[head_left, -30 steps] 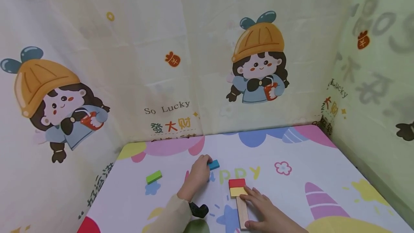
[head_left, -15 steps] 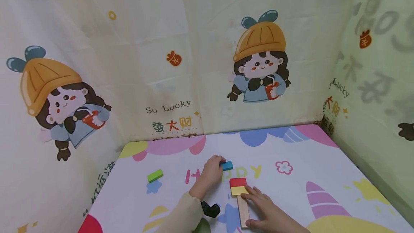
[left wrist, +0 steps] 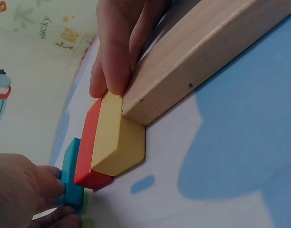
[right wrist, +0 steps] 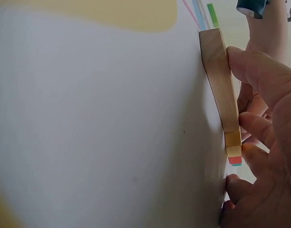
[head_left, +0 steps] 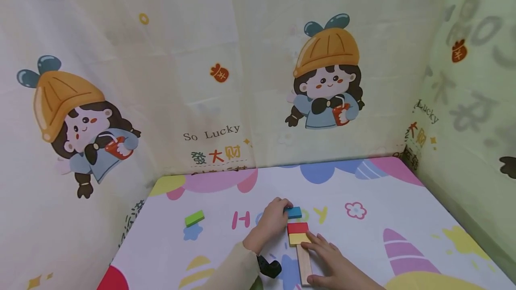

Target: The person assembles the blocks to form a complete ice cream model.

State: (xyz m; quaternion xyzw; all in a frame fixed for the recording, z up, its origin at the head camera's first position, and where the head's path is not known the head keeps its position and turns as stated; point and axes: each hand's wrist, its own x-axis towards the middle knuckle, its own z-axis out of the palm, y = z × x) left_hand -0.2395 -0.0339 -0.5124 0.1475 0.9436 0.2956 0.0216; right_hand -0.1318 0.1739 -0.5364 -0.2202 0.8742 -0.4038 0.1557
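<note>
A blue block (head_left: 295, 212) is pinched at its left end by the left hand (head_left: 269, 223); in the left wrist view the thumb and fingers hold the blue block (left wrist: 72, 178) just beyond the red block. Side by side lie the red block (head_left: 297, 228) and a yellow block (head_left: 299, 239), touching. A long plain wooden block (head_left: 304, 264) meets the yellow one and runs toward the person. Fingers of the right hand (head_left: 332, 261) are spread, touching the yellow and wooden blocks, with the thumb on the wooden block's near end, as the right wrist view shows.
A green block (head_left: 195, 218) lies apart at the left of the printed tabletop (head_left: 363, 254). Cloth walls (head_left: 258, 102) with cartoon prints stand at the back and both sides. A black device (head_left: 269, 266) sits at the left wrist.
The left hand has moved right with the blue block, bringing it from left of the row to just behind the red block. The right hand and the other blocks have hardly moved.
</note>
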